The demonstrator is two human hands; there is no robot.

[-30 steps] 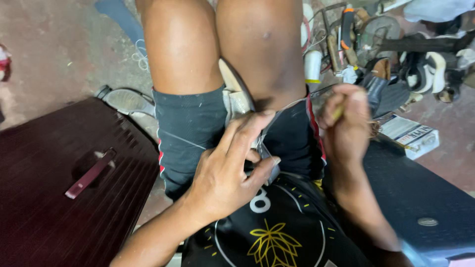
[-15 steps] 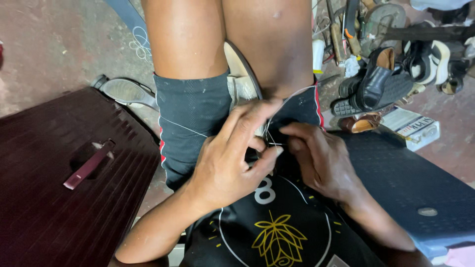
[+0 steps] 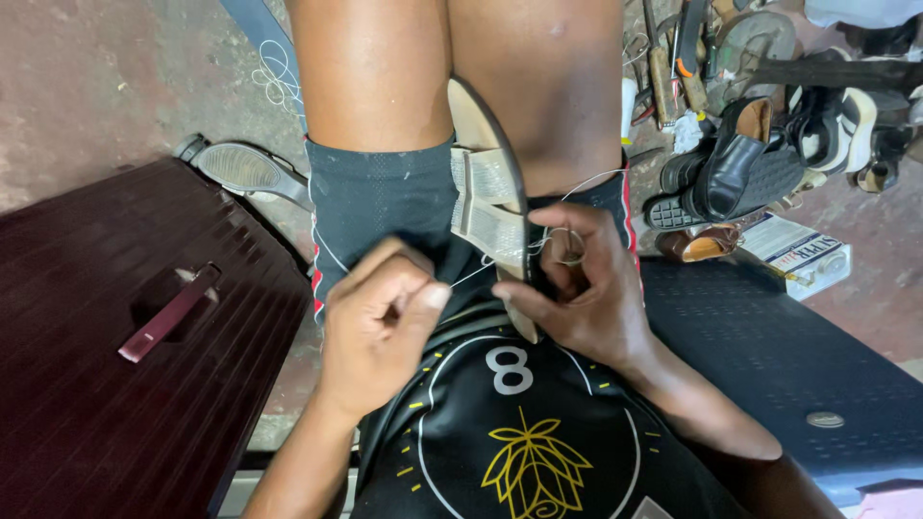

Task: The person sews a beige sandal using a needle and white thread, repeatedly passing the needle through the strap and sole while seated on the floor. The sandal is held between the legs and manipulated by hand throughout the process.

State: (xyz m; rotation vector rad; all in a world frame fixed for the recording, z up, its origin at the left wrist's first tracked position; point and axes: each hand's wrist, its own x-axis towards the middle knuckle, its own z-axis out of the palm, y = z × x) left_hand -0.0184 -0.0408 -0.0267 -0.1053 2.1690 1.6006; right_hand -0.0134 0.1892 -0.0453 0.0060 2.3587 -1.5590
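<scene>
One pale sandal (image 3: pixel 488 197) stands on edge, wedged between the person's two bare knees, its dark sole edge toward the right knee and its woven beige straps facing the left. One thin light thread (image 3: pixel 471 274) runs from the sandal's straps to the left hand (image 3: pixel 377 332), whose fingers are closed together, thumb pressed on the thread. The right hand (image 3: pixel 582 288) lies against the sandal's lower end, its fingers curled and pinched on the thread beside the sole, with a loop of the same thread arching above it over the right thigh. A second, separate sole (image 3: pixel 245 171), grey and oval, lies on the floor left of the left knee, just beyond the corner of a dark maroon ribbed case (image 3: pixel 115 384) that carries one long handle (image 3: pixel 171 313). To the right, one dark desk (image 3: pixel 769 356) with a dotted surface bears a single small round coin-like disc (image 3: pixel 824 419). Past its far edge lies one flat rectangular box (image 3: pixel 798 248), white with dark print on its side. Behind that box a heap of shoes (image 3: pixel 760 144) shows at least one black heeled shoe and several soles; their full number cannot be told. A cluster of hand tools (image 3: pixel 673 58) lies beside the heap.
</scene>
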